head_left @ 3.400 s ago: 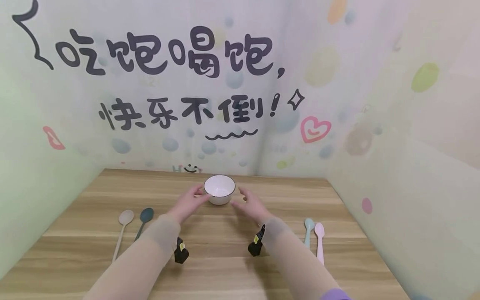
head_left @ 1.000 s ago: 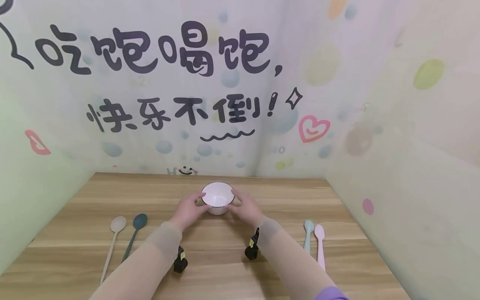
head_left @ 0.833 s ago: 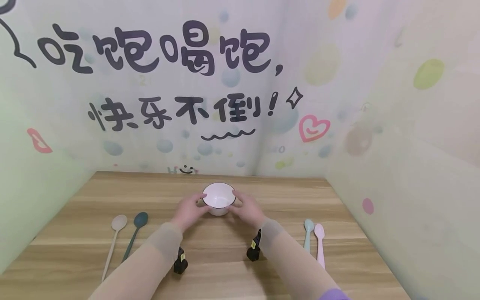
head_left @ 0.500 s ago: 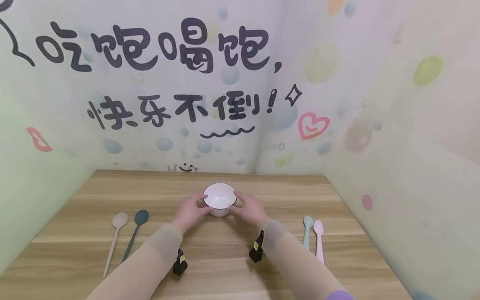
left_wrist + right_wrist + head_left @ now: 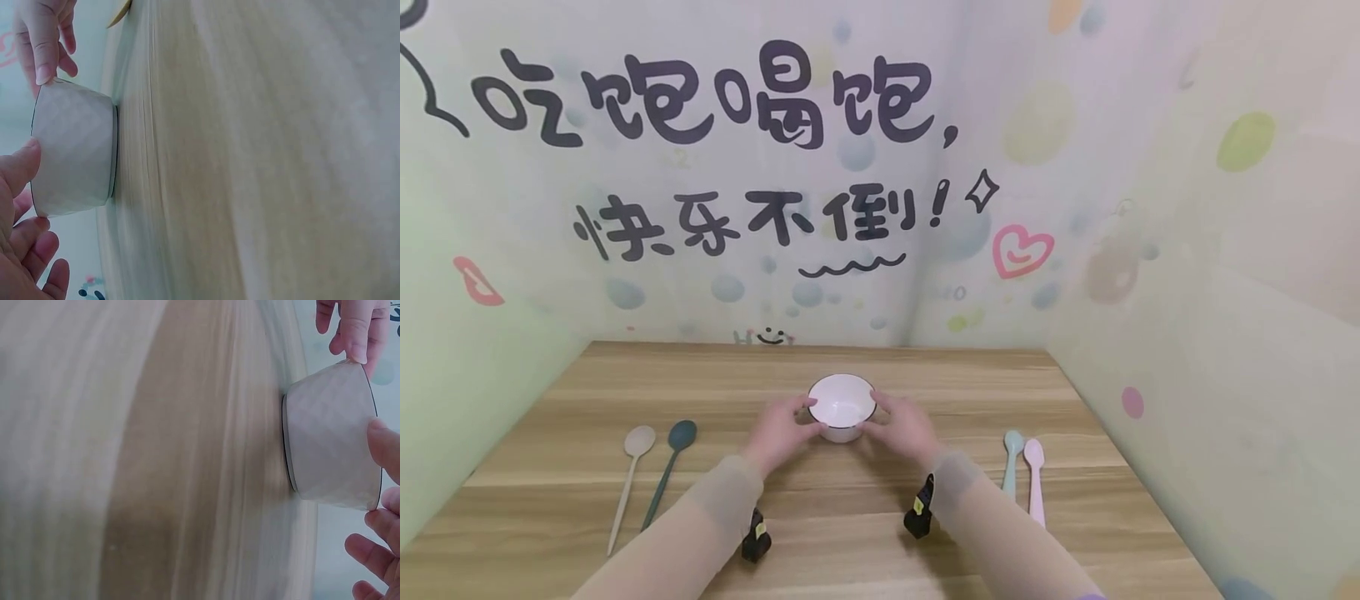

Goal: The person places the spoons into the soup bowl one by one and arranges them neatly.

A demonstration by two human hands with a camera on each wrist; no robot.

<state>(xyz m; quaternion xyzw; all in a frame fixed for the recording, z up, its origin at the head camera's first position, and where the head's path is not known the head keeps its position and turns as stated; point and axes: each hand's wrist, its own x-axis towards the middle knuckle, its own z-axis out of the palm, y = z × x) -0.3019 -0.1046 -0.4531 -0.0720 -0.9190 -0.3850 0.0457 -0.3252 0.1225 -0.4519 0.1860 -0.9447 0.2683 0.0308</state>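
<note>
A small white bowl (image 5: 842, 406) with a thin dark rim stands upright on the wooden table (image 5: 587, 500), in the middle. My left hand (image 5: 782, 429) grips its left side and my right hand (image 5: 902, 427) its right side, thumbs at the rim. In the left wrist view the bowl (image 5: 75, 150) has my left hand (image 5: 15, 206) on one side, thumb on its wall, and my right hand's fingers (image 5: 44, 37) on the other. In the right wrist view my right hand (image 5: 389, 450) has its thumb on the bowl (image 5: 331, 444), and my left hand's fingers (image 5: 350, 325) touch the far rim.
A beige spoon (image 5: 638, 442) and a dark teal spoon (image 5: 682, 433) lie on the left of the table. A light blue spoon (image 5: 1013, 442) and a pink spoon (image 5: 1034, 454) lie on the right. Decorated walls (image 5: 1150, 292) close in the back and both sides.
My hands, which were beside the bowl with the right one apart from it, now hold it on both sides. The bowl has come a little toward me.
</note>
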